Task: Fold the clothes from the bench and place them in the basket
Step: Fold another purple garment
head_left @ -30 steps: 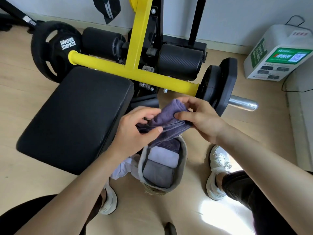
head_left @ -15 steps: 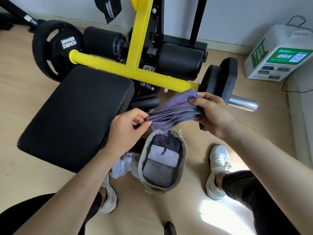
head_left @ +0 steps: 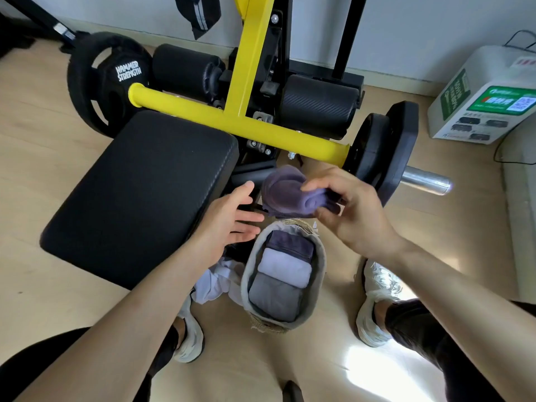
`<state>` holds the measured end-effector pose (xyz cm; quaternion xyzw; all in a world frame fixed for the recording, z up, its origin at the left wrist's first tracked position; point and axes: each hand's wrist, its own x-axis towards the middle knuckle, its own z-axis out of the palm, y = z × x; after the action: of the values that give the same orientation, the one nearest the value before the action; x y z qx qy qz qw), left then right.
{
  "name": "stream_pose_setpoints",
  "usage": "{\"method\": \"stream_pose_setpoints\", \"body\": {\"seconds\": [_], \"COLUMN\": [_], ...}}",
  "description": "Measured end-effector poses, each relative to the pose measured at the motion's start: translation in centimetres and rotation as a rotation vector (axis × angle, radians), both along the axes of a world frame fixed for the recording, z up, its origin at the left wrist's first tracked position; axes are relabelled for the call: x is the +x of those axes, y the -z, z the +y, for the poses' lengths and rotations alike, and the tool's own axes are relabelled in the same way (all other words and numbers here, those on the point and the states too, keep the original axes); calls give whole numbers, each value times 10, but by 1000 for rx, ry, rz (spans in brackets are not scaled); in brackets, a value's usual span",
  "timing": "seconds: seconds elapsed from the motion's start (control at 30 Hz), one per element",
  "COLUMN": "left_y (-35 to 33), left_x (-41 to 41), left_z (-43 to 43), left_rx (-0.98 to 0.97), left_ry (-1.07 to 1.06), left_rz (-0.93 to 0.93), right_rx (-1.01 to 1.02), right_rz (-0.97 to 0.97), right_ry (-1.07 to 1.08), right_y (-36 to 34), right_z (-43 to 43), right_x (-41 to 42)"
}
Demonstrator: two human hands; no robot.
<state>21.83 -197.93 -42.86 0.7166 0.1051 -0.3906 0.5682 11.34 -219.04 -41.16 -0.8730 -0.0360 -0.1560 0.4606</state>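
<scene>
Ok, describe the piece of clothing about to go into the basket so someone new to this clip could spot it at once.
Start at the black padded bench and move to its right edge, above the grey basket on the floor. There the right hand holds a folded purple cloth in the air. The other folded pieces lie inside the basket; the white garment lies unfolded on the floor.
</scene>
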Motion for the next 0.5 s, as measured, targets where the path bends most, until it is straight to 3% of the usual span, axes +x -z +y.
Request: {"method": "stream_pose_setpoints", "body": {"seconds": [0.17, 0.3, 0.5], "left_y": [2, 3, 11], "left_x": [-2, -9, -13], "left_z": [-3, -5, -8], "left_rx": [-164, -209, -200], "left_ry": [-13, -19, -228], "left_rz": [207, 160, 85], "right_rx": [-224, -316, -378], "right_rz": [-121, -145, -160], "right_ry": [-217, -266, -334], "right_y": [13, 20, 26], "right_z": [22, 27, 32], "right_x": [-17, -23, -28]}}
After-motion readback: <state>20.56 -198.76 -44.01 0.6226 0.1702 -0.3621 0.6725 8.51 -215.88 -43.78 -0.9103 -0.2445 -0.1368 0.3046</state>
